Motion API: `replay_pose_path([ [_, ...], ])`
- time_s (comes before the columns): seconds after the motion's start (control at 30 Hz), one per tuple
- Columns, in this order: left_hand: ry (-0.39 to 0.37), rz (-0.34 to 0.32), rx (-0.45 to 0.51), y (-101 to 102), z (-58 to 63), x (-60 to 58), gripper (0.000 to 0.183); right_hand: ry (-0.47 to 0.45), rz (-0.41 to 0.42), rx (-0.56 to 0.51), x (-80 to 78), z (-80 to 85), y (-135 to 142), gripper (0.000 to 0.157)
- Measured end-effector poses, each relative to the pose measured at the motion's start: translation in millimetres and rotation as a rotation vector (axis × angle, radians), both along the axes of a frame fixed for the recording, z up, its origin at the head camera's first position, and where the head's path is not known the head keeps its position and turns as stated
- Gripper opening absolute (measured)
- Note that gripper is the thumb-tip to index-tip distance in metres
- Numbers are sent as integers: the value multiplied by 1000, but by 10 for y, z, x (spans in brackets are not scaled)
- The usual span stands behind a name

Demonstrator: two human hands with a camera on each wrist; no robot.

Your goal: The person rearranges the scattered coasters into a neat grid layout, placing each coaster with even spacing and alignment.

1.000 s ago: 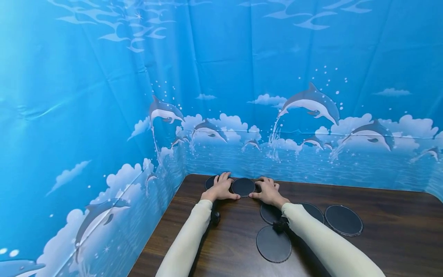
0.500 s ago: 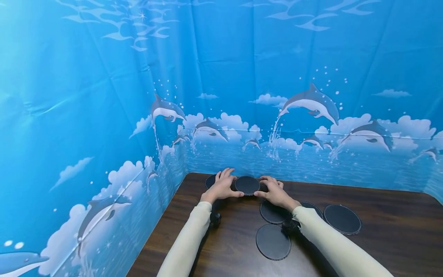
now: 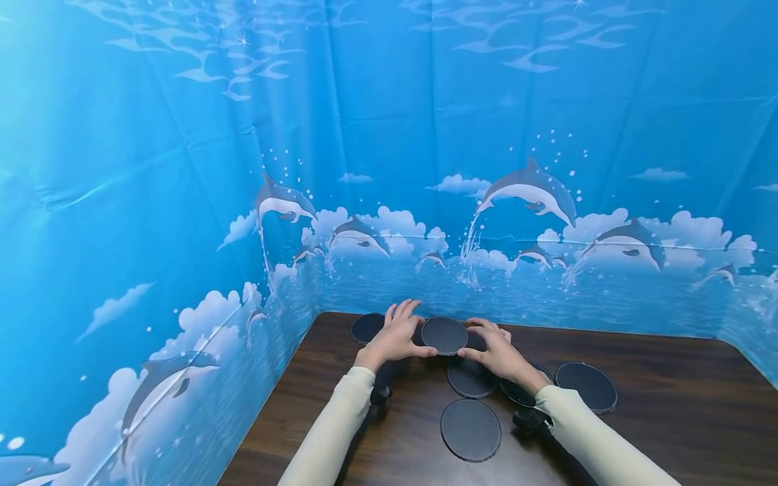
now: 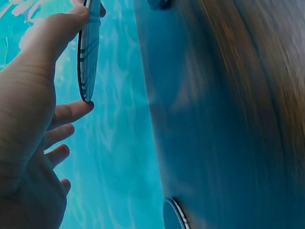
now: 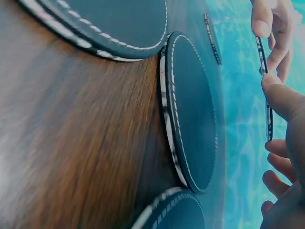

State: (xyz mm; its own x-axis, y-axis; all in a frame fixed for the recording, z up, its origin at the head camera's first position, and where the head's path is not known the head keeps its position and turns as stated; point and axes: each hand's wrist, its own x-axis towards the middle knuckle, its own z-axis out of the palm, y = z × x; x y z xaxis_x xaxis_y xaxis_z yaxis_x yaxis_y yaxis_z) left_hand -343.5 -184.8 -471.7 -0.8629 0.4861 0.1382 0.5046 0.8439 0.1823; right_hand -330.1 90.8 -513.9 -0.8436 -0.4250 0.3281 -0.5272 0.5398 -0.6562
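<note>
A round black coaster (image 3: 444, 335) with a stitched rim is held up between both hands above the back of the table. My left hand (image 3: 398, 337) pinches its left edge, thumb in front and index finger behind, the other fingers spread. On its right edge, my right hand (image 3: 498, 349) grips it the same way. Seen nearly edge-on in the left wrist view, the coaster (image 4: 89, 55) shows a pale patterned side band. The right wrist view has the coaster's edge (image 5: 269, 119) between the thumb and fingers, clear of the tabletop.
One coaster (image 3: 367, 328) lies at the back left corner. Just below the held one lies a second coaster (image 3: 471, 379), with another coaster (image 3: 471, 430) in front. To the right are a partly hidden coaster (image 3: 510, 393) and a far-right coaster (image 3: 586, 386). A dolphin-print curtain (image 3: 377, 273) borders the table.
Both hands have shifted to the right and upward from the table, carrying the coaster with them. More of the back left coaster shows now. The head view has tilted and turned slightly.
</note>
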Motion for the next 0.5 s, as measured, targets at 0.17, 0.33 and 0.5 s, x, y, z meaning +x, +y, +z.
replay_pose_path([
  [0.17,39,-42,13,142,24,77,77,20,-11,-18,136,55,173,60],
  [0.33,57,-73,17,281,45,166,80,46,-17,-11,272,83,344,61],
  [0.5,60,-90,18,434,66,251,81,71,-19,-28,410,66,519,60],
])
